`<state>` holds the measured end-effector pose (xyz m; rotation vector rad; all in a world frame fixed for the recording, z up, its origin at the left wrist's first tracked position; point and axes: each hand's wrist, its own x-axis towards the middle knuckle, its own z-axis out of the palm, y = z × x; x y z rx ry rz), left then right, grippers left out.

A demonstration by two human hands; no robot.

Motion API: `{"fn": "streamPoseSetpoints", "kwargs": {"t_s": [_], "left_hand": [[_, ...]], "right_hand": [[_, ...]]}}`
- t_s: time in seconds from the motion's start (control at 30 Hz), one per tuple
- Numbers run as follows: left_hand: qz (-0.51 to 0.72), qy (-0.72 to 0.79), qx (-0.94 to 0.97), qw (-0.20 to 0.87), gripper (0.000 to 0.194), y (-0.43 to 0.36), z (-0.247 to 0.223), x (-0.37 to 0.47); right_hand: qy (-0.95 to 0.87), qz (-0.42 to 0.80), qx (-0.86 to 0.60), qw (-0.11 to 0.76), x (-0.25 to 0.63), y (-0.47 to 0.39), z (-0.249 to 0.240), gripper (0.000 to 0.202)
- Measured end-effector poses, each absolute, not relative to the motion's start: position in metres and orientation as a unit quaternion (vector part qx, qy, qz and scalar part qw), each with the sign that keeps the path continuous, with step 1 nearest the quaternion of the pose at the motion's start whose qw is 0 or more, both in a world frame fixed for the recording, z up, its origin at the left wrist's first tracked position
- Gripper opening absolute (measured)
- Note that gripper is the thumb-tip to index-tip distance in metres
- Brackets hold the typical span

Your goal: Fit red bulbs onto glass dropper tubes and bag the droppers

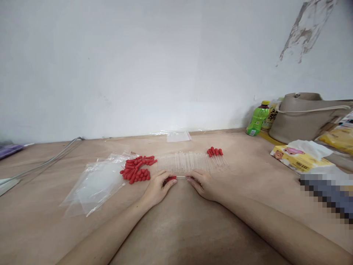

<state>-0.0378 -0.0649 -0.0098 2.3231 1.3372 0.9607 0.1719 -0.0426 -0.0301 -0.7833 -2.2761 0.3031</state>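
Observation:
Near the middle of the table, my left hand is closed on a red rubber bulb. My right hand pinches a thin clear dropper tube from the other side. The tube lies in line with the bulb and meets its end; whether it sits inside I cannot tell. Just beyond my hands lies a row of clear tubes. A pile of loose red bulbs rests left of that row. At its right end are several tubes with red bulbs on them.
Clear plastic bags lie on the left, near a grey cable. A small zip bag is by the wall. On the right stand a green bottle, a beige bag, a yellow tissue pack and a blurred dark object.

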Motion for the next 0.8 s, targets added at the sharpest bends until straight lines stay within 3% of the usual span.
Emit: {"fn": "streamPoseSetpoints", "kwargs": {"t_s": [0.5, 0.8], "left_hand": [[0.314, 0.397, 0.839, 0.201, 0.023, -0.073, -0.009, -0.037], [0.302, 0.382, 0.846, 0.218, 0.024, -0.074, -0.008, -0.036]], "right_hand": [[-0.890, 0.192, -0.262, 0.321, 0.177, -0.038, -0.026, 0.023], [-0.901, 0.125, -0.229, 0.347, 0.178, -0.031, -0.033, 0.023]]}}
